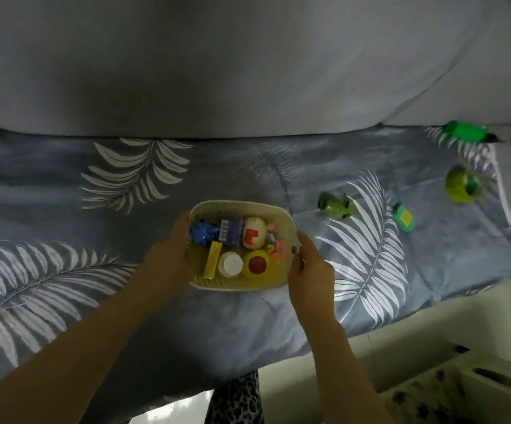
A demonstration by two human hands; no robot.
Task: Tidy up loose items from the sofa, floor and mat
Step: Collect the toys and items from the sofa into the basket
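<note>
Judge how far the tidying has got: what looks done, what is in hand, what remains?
Done: several toys already sit in the cream basket. In hand: left hand and right hand grip its sides on the sofa cover. Left: four green toys, e.g. and, lie loose to its right.

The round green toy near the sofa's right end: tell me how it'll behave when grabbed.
The round green toy looks ball-shaped, so a nudge would probably roll it across the smooth leaf-print cover. It seems hard, glossy plastic, likely light and rigid, perhaps slippery.
</note>
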